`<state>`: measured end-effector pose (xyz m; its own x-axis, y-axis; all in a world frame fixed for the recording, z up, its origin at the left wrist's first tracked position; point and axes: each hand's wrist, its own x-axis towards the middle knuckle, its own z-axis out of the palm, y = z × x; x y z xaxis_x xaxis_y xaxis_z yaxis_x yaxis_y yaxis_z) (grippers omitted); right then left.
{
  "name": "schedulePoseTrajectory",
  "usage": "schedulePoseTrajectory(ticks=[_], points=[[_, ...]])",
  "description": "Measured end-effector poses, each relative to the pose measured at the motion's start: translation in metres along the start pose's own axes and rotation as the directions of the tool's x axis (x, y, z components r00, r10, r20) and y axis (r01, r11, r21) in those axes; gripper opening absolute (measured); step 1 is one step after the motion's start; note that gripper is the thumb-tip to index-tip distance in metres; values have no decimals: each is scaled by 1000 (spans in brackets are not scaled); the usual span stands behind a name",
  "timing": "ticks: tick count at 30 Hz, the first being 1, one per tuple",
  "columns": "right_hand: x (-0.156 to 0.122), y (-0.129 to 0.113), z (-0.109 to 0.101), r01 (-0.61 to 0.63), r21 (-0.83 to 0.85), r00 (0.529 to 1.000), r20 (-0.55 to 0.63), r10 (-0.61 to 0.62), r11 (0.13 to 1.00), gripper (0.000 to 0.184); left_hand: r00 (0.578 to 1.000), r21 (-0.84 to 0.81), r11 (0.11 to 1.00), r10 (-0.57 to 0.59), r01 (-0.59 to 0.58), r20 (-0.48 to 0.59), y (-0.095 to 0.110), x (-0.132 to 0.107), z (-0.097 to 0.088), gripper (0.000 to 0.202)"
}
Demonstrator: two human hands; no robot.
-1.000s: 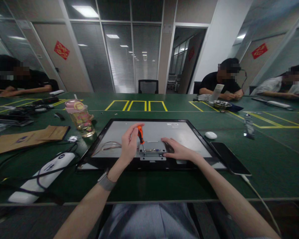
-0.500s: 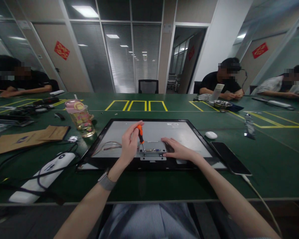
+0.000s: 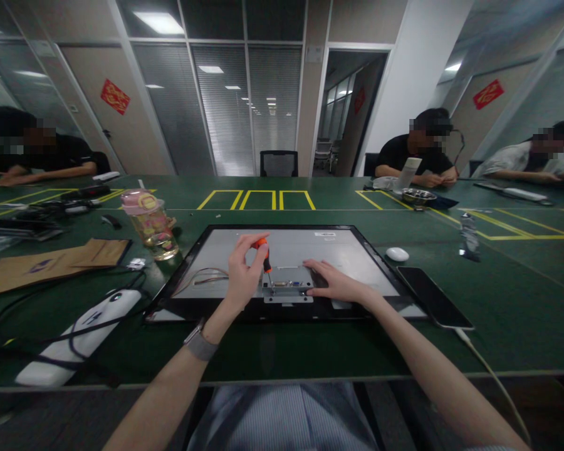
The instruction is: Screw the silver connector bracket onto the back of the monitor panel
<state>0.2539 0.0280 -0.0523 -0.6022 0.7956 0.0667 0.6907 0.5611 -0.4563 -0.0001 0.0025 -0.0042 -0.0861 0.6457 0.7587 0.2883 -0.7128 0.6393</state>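
A flat display panel (image 3: 366, 266) lies face down, its grey back and black frame showing. Near its front edge sits a metal bracket (image 3: 289, 299) with connector ports. My left hand (image 3: 244, 266) is closed round the orange and black handle of a screwdriver (image 3: 266, 258), which stands nearly upright. The shaft's tip meets the left end of the bracket; any screw there is too small to make out. Resting on the bracket's right side, my right hand (image 3: 331, 280) has its fingers apart and holds nothing. Thin wires (image 3: 202, 274) run across the panel, left of my left hand.
Left of the panel are a drink bottle (image 3: 153, 228), a brown paper envelope (image 3: 61, 260) and a white power strip (image 3: 82, 338) with black cables. On the right lie a phone (image 3: 435, 297) and a small white case (image 3: 397, 254). Other people sit across the green table.
My left hand's fingers have shifted round the top of the screwdriver handle, the thumb now higher on it. The screwdriver tip stays at the bracket, and my right hand has not moved.
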Motion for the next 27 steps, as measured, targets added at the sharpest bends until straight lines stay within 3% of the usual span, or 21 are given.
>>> schedulePoseTrajectory(ticks=[3,12,18,24,27], points=[[0,1,1,8,8,1000,-1,-8,1000,78,999,48,998,50,-49,-23,-2,1,1,18],[-2,-8,-5,-24,8,1000,15,24,1000,80,997,-65,995,-68,70,23,-1,-2,-1,32],[-2,-6,-3,-22,5,1000,19,22,1000,80,1000,20,1000,18,-18,-12,-1,0,-1,19],[-1,-4,-3,-1,9,1000,15,1,1000,79,997,-112,992,-59,65,55,1,-2,-2,31],[-1,-3,-2,0,8,1000,13,0,1000,79,997,-74,995,-62,64,35,-1,-2,-1,28]])
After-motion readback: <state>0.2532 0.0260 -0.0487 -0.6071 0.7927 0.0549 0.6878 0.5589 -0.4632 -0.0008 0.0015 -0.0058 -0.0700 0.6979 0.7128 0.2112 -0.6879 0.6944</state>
